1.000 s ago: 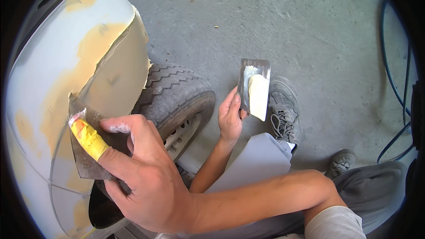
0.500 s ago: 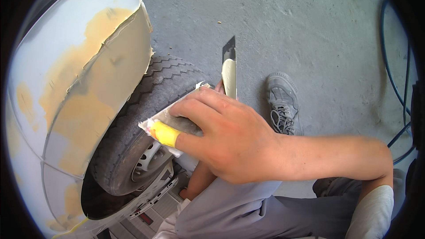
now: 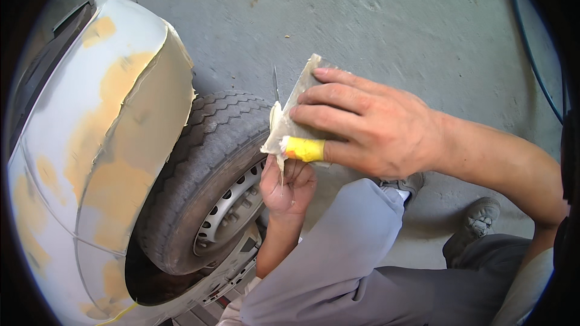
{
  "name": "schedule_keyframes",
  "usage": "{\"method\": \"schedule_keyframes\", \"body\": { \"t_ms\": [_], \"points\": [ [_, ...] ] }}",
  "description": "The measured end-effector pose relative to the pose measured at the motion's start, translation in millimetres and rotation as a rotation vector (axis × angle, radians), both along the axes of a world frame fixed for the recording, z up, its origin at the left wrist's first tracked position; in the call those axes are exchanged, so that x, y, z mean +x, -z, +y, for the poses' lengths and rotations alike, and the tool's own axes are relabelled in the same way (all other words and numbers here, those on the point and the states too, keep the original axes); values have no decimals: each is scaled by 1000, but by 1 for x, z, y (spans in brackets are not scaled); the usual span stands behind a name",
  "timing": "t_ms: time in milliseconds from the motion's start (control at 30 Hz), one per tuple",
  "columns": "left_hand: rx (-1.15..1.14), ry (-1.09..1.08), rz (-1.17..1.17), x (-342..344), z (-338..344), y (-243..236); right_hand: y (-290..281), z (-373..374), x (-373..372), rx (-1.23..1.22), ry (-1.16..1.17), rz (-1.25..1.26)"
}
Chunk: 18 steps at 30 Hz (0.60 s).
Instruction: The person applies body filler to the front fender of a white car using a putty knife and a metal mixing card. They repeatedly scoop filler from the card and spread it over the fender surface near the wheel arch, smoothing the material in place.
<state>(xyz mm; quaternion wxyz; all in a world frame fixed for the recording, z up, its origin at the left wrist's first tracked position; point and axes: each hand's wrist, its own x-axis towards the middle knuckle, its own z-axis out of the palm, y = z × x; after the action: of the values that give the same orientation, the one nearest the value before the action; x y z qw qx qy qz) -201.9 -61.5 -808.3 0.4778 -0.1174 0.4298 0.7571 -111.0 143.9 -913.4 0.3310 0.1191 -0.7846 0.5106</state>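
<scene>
My right hand (image 3: 377,127) grips a thin, flat filler spreader (image 3: 302,93), its fingers laid over the top face. Yellow tape (image 3: 304,149) wraps one of those fingers. Below it, my left hand (image 3: 288,187) is closed round the lower end of a putty knife (image 3: 276,84), whose thin dark blade points away from me. Cream filler (image 3: 276,115) coats the knife beside the spreader's left edge, where the two tools meet. A strand of it hangs over my left hand. The knife's handle is hidden.
At left curves a white car body panel (image 3: 51,127) with beige filler patches (image 3: 148,108) and a ragged ridge. Beside it is a tyre (image 3: 187,163) on a steel wheel (image 3: 235,205). My grey-trousered knee (image 3: 368,205) is close below. A shoe (image 3: 482,217) and a blue hose (image 3: 531,54) lie right.
My right hand has moved right and up with the spreader, uncovering my left hand. The putty knife has shifted left and turned nearly edge-on. The view has shifted too.
</scene>
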Motion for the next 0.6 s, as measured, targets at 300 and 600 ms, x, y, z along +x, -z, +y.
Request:
{"method": "schedule_keyframes", "body": {
  "t_ms": [300, 600],
  "points": [
    [-145, -175, -12, -13, -23, 17, 33, 24, -42, -530, 218, -575],
    [-299, -76, -95, -11, -71, 49, -13, -9, -184, -1464, -12, -599]
  ]
}}
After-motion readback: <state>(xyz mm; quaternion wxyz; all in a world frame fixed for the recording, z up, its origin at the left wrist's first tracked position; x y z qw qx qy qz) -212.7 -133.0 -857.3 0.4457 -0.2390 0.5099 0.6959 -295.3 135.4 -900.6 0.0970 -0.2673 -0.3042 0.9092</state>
